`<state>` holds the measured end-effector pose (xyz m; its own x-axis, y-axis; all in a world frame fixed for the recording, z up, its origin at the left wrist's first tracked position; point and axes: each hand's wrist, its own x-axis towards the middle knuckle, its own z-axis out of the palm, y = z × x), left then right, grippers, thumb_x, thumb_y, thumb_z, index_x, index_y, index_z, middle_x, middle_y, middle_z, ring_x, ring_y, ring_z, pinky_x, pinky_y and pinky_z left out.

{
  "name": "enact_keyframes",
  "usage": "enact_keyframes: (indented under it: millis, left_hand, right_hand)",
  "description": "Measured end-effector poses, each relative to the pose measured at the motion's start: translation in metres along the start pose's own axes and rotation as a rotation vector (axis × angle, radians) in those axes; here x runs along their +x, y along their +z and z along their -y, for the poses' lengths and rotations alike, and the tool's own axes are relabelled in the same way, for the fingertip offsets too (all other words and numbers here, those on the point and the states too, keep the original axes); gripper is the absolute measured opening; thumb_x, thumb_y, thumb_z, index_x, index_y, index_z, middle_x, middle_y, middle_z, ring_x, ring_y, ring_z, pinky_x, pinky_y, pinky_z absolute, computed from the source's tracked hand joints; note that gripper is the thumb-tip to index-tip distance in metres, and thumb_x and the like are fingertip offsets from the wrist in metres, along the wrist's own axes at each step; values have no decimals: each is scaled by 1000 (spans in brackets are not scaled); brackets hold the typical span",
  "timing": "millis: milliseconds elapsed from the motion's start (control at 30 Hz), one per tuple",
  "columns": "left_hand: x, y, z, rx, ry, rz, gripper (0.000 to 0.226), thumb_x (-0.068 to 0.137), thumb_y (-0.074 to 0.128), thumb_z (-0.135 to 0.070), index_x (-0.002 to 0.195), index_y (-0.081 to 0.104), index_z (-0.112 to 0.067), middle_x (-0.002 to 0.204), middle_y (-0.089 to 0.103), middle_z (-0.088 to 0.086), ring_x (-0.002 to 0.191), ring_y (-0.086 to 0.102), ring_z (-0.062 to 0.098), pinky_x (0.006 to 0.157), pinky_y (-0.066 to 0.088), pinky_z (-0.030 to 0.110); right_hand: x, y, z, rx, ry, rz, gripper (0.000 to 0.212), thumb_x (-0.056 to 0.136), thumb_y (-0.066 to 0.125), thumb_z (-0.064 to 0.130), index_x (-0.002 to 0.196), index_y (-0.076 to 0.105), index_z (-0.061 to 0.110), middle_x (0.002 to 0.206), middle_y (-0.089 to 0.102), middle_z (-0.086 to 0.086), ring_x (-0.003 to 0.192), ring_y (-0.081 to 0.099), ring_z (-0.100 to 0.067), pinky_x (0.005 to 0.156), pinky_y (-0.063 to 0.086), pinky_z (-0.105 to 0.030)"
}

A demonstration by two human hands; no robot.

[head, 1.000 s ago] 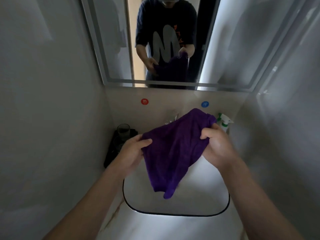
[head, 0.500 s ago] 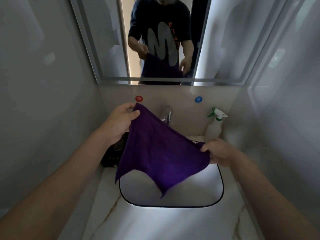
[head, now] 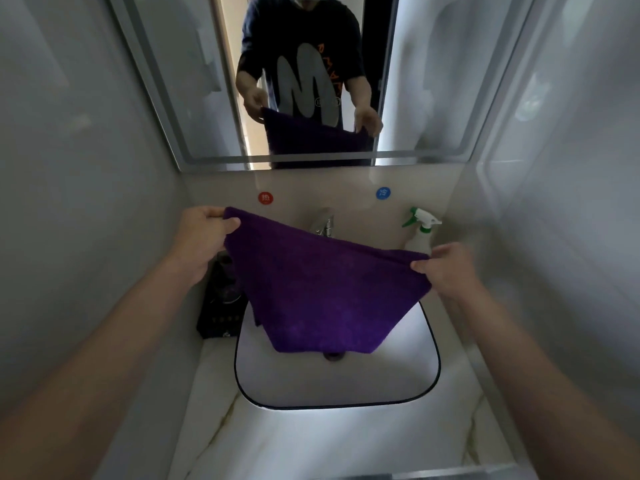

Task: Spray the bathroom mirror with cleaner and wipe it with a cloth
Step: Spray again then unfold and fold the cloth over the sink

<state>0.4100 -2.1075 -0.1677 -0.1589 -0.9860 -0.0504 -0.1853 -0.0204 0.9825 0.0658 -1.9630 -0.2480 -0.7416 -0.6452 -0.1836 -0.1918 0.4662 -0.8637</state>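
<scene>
Purple cloth (head: 325, 292): spread above the sink (head: 337, 386), left hand (head: 204, 233) and right hand (head: 450, 268) each pinching a top corner. Spray bottle (head: 420, 233): untouched, surface's back right corner. Step: readying cloth; next likely calls for one hand freed to spray the mirror (head: 433, 81)

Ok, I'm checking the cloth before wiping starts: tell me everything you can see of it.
The purple cloth, plush like microfibre, is spread open in the air above the sink. The left hand pinches its upper corner, the right hand its lower right corner, so the top edge slopes down rightward. The rest hangs free.
</scene>
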Motion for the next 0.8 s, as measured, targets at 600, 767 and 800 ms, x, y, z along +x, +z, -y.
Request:
enact_keyframes:
  millis: [600, 767, 800]
  left_hand:
    - [4, -24, -28, 102, 244, -5, 36, 97, 59, -1, 95, 73, -34, 101, 76, -4, 100, 72, 15, 91, 57, 29]
    - [3, -31, -52, 216, 359, 35, 27, 96, 62, 1, 107, 74, -22, 94, 77, -2, 89, 74, 15, 93, 57, 33]
    - [3, -32, -56, 254, 368, 31, 25, 95, 63, 0, 107, 74, -19, 92, 77, -1, 88, 74, 15, 92, 57, 34]
  right_hand:
    - [-29, -56, 66, -376, -501, -7, 39, 83, 72, -3, 73, 67, 34, 80, 69, 13, 81, 67, -13, 72, 45, -26]
    - [-6, -83, 95, -248, -505, -50, 45, 83, 76, 1, 61, 71, 40, 59, 69, 21, 63, 62, 5, 65, 44, -18]
    - [-2, -88, 100, -208, -506, -39, 48, 83, 77, 0, 61, 73, 42, 61, 71, 21, 63, 64, 1, 69, 46, -20]
